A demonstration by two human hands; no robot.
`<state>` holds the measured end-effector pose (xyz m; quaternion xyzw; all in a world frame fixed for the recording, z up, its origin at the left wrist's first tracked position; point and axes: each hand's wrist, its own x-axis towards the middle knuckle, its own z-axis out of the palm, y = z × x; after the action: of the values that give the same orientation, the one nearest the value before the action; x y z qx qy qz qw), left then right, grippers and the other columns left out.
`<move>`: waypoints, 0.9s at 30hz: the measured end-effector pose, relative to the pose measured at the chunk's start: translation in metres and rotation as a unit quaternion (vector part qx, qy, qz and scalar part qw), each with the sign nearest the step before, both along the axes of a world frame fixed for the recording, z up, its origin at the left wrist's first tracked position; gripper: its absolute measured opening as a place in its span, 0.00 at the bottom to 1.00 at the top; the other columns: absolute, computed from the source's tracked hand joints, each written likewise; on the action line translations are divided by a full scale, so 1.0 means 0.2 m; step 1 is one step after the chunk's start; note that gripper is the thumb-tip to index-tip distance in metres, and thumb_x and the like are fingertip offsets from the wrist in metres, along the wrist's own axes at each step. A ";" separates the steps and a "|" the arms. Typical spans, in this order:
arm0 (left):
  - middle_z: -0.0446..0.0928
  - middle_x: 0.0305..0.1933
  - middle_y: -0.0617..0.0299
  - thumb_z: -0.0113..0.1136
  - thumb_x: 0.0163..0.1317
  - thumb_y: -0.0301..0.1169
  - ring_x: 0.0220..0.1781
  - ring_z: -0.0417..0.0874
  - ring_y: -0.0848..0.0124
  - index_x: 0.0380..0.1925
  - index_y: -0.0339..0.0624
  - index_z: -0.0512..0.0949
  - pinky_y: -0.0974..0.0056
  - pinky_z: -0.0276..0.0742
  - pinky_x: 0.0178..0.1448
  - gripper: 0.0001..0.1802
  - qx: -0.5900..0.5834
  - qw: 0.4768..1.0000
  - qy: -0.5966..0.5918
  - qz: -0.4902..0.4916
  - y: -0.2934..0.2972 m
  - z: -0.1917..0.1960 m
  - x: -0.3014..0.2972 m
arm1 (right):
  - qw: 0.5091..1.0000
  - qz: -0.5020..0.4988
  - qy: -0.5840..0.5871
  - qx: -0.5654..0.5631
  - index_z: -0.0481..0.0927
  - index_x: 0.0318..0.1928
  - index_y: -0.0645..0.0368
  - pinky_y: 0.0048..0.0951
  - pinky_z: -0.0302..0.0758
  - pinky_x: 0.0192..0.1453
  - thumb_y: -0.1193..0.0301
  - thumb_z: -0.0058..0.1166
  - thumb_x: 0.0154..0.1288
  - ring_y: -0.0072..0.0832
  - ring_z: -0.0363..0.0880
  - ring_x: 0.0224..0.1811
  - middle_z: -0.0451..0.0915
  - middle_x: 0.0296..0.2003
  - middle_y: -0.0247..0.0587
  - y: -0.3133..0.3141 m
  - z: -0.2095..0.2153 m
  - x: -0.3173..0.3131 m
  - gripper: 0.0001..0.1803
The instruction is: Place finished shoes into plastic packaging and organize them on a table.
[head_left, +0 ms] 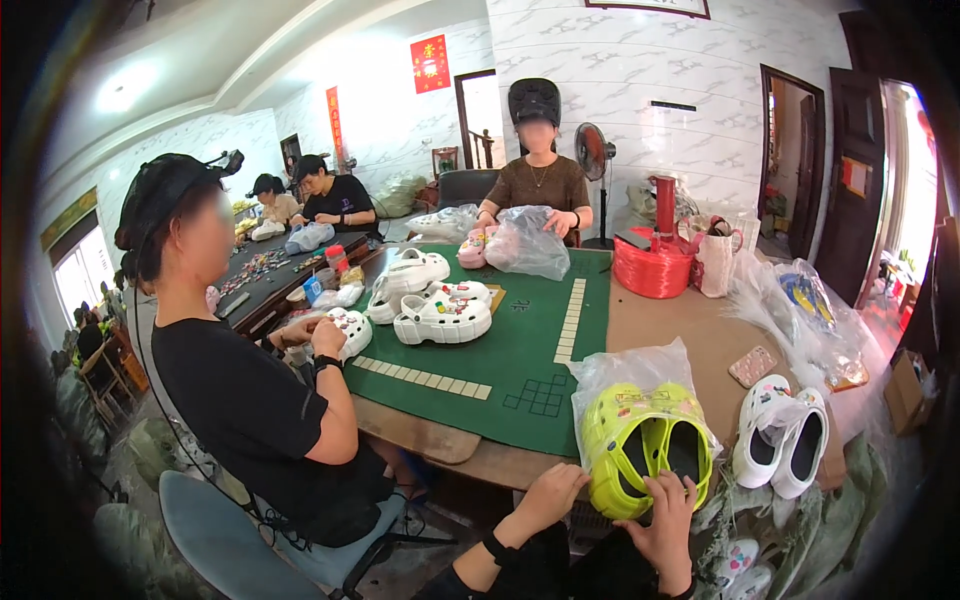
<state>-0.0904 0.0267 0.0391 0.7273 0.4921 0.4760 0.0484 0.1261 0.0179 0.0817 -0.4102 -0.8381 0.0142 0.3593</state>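
Observation:
A pair of lime-green clogs [606,492] with dark insoles lies at the table's near edge, toes pointing away from me. Over their toes sits a clear plastic bag [630,366], its closed end spread past them; small charms show through it. At the left side of the pair, my left hand [546,500] has its fingers pinched together on what looks like the bag's edge. My right hand [664,522] grips the heel end of the clogs, with fingers inside the openings and the thumb below.
White clogs [442,318] stand on the green mat [530,345]. To my right lie white shoes [782,440], a phone [752,367] and plastic bags [770,300]. Behind is a red twine roll [652,268]. One person [250,400] sits at left, another [537,190] across.

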 end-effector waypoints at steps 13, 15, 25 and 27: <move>0.73 0.28 0.49 0.56 0.57 0.25 0.32 0.76 0.52 0.30 0.34 0.72 0.56 0.72 0.36 0.06 -0.034 0.999 0.001 -0.024 -0.13 0.02 0.04 | 0.998 -0.061 0.002 -0.008 0.68 0.55 0.54 0.52 0.50 0.64 0.60 0.71 0.37 0.43 0.62 0.63 0.67 0.55 0.46 0.01 -0.01 -0.11 0.41; 0.72 0.28 0.49 0.56 0.56 0.25 0.31 0.75 0.52 0.27 0.35 0.71 0.56 0.71 0.35 0.06 -0.033 0.999 0.026 -0.004 -0.13 0.02 0.04 | 0.998 -0.064 0.003 -0.013 0.68 0.55 0.53 0.52 0.51 0.63 0.60 0.70 0.39 0.43 0.61 0.64 0.65 0.58 0.48 0.01 -0.02 -0.11 0.40; 0.71 0.24 0.54 0.55 0.54 0.25 0.27 0.74 0.55 0.25 0.38 0.69 0.57 0.70 0.33 0.05 0.037 0.998 0.035 0.031 -0.20 0.05 0.07 | 0.986 -0.163 -0.023 -0.005 0.65 0.63 0.53 0.50 0.53 0.58 0.57 0.66 0.45 0.49 0.56 0.64 0.60 0.62 0.55 0.01 -0.03 -0.24 0.42; 0.70 0.24 0.53 0.55 0.54 0.25 0.28 0.74 0.55 0.25 0.39 0.69 0.57 0.70 0.34 0.05 0.036 0.998 0.050 0.004 -0.22 0.05 0.10 | 0.981 -0.191 -0.017 -0.010 0.64 0.63 0.54 0.50 0.53 0.58 0.58 0.66 0.45 0.49 0.57 0.64 0.59 0.62 0.56 0.05 -0.06 -0.29 0.43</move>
<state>-0.0712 -0.0174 0.0490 0.7497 0.4791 0.4565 -0.0045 0.0688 0.0284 0.0692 -0.5669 -0.7498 -0.0533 0.3371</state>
